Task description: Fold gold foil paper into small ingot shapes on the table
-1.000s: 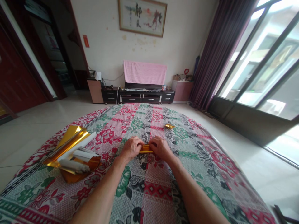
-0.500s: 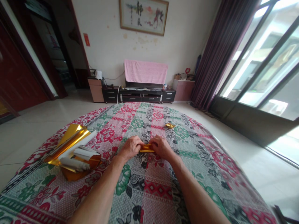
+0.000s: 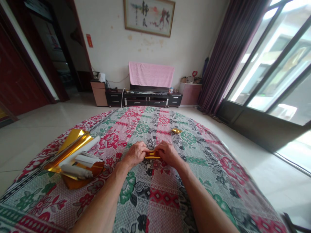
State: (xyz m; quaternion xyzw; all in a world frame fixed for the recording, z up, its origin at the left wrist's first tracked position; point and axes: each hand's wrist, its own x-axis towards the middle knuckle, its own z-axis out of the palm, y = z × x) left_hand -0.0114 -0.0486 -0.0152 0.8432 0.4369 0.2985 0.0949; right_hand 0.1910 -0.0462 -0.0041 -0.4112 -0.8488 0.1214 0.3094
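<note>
Between my two hands, just above or on the patterned tablecloth, is a narrow folded strip of gold foil paper (image 3: 153, 155). My left hand (image 3: 136, 153) pinches its left end, and my right hand (image 3: 168, 153) pinches the right end. Both hands are closed, with the thumbs and fingertips on the strip; the parts of it under the fingers are hidden. Beyond my right hand a small folded gold paper piece (image 3: 176, 131) lies on the cloth. Off to the left rests a pile of loosely curled gold foil sheets (image 3: 75, 147) with white undersides.
A floral tablecloth (image 3: 165, 197) in red, green and grey covers the round table. Past it, a low black TV cabinet (image 3: 145, 102) stands by the wall, with a pink cloth (image 3: 152, 73) draped over what is on it. A purple curtain (image 3: 225, 61) hangs at the right.
Both hands keep their hold on the gold strip and hardly move. The strip's visible face has tilted slightly, showing a different glint. The view has shifted a little.
</note>
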